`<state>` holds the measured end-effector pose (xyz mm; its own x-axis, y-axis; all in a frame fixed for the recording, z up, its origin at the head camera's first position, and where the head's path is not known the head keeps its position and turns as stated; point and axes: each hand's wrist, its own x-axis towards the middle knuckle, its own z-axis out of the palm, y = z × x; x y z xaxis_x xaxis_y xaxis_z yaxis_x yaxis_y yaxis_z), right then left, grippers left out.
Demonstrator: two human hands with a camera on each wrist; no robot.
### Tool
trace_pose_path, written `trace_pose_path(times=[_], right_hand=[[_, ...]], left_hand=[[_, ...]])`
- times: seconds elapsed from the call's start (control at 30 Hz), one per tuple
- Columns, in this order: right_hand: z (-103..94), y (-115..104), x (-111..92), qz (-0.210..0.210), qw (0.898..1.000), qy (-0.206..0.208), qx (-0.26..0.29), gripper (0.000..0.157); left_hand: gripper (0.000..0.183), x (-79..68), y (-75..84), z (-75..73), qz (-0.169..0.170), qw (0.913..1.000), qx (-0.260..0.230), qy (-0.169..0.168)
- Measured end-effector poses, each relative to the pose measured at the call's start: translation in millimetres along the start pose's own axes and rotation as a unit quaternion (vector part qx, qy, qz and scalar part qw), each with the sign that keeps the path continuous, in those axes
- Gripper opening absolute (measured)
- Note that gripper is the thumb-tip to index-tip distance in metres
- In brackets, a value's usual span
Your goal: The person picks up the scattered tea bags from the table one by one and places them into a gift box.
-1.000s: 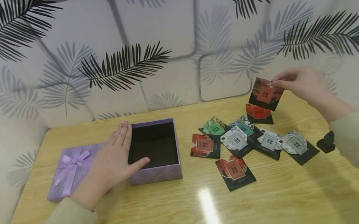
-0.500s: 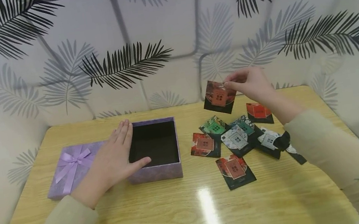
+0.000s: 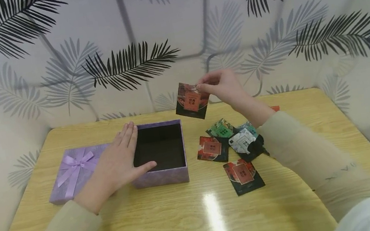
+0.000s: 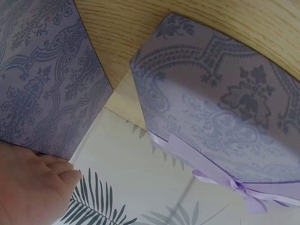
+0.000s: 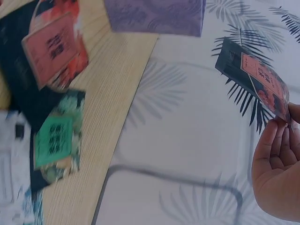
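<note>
Between thumb and fingers my right hand (image 3: 222,88) pinches a red and black sachet (image 3: 191,101) by its upper right corner. It hangs in the air above the table's back edge, right of the open purple box (image 3: 160,177). In the right wrist view the sachet (image 5: 255,75) tilts away from the fingers. My left hand (image 3: 116,160) rests against the box's left side with straight fingers, the thumb over the front rim. The box's dark inside shows nothing in it. Left of that hand lies the purple lid (image 3: 78,168) with a ribbon bow, partly covered by the forearm.
Several sachets lie right of the box: a red one (image 3: 212,148), a green one (image 3: 221,129), a white one (image 3: 242,141) and another red one (image 3: 244,176) nearer the front. My right sleeve hides others. A patterned wall stands behind the wooden table (image 3: 171,220).
My right hand has carried the red sachet leftward, from above the right-hand sachets to near the box. The left hand has stayed on the box.
</note>
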<state>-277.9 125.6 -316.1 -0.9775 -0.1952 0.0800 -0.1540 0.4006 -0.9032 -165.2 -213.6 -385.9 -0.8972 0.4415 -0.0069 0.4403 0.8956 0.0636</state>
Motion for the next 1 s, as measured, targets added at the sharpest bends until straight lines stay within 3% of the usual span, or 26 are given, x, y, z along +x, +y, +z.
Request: trace_pose_path(times=[0.3,0.43,0.7,0.87,1.0], right_hand=[[39.3,-15.7,3.9,-0.015,0.995,-0.044,0.092,0.013],[57.3,-19.1,1.8,-0.022,0.991,-0.076,0.105,0.015],[87.0,-19.7,-9.0,-0.015,0.991,-0.127,0.029,0.013],[97.4,-15.1,-12.1,-0.031,0.984,-0.177,0.008,0.012],[103.6,-10.6,-12.9,-0.063,0.974,-0.214,-0.042,0.011]], left_hand=[[0.116,-0.1,-0.7,0.8,-0.003,1.0,-0.008,0.002],[0.117,0.2,-1.3,0.9,-0.005,0.9999,-0.011,0.001],[0.119,0.8,-1.7,2.4,-0.007,0.9996,-0.025,0.006],[0.12,0.8,-2.0,2.1,-0.013,0.9995,-0.027,0.007],[0.121,1.4,-1.8,1.9,-0.011,0.9996,-0.023,0.01]])
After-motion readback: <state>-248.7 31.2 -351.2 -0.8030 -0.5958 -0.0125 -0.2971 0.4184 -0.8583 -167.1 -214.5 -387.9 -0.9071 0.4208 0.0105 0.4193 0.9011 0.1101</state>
